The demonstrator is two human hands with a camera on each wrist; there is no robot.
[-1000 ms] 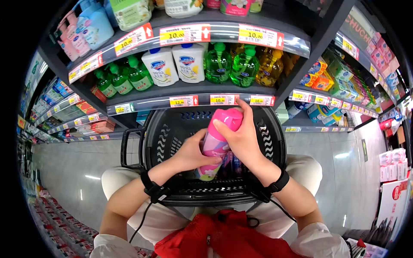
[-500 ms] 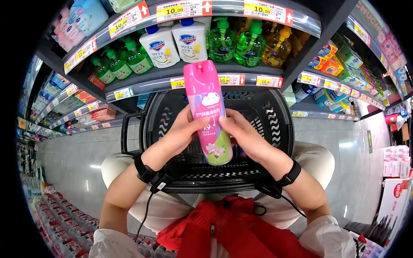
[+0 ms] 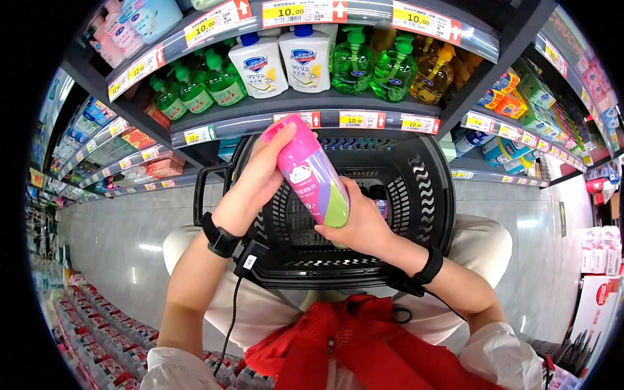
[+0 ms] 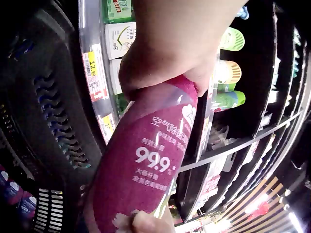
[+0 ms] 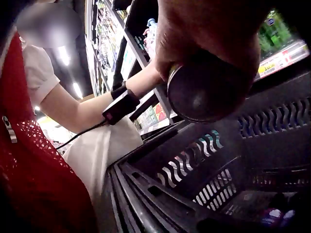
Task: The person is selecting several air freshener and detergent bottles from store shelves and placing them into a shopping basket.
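A pink, purple and green air freshener can (image 3: pixel 313 179) is held at a slant above a black shopping basket (image 3: pixel 448 195). My left hand (image 3: pixel 259 170) grips its pink top end, with the thumb lying along the cap. Around the green lower end my right hand (image 3: pixel 364 224) holds the can from the right side. In the left wrist view, the can (image 4: pixel 141 160) shows white lettering and "99.9" on its label. The right wrist view catches the round base of the can (image 5: pixel 206 94) in shadow, with fingers wrapped about it.
Inside the basket lie a few dark packages (image 3: pixel 379 198). Close behind it stands a shelf with white Safeguard bottles (image 3: pixel 260 68), green pump bottles (image 3: pixel 393 71) and price tags (image 3: pixel 361 119). Bundled goods (image 3: pixel 97 335) are stacked at the lower left.
The can rose from low in the basket, turned its label up, then tilted with its cap to the left. My left hand shifted up to the cap, my right hand down to the base.
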